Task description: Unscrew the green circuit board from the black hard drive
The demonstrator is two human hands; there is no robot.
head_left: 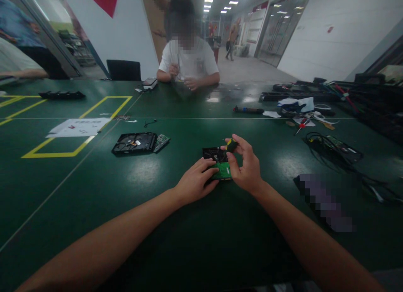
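In front of me on the table lies a hard drive (224, 171), its green circuit board facing up and its black casing showing at the far end. My left hand (199, 178) grips it from the left, fingers on top and thumb along the near side. A short screwdriver (232, 145) with a yellow and black handle is pinched in the fingers of my right hand (247, 166), just above the drive's right side. The screwdriver's tip points up and to the left, off the drive.
Left of me are another hard drive (134, 143), a loose circuit board (162, 142) and a white sheet (78, 127) with small parts. To the right lie a red screwdriver (302, 125), a cabled board (344, 148) and a blurred-out object (324, 202). A person (189, 59) sits opposite.
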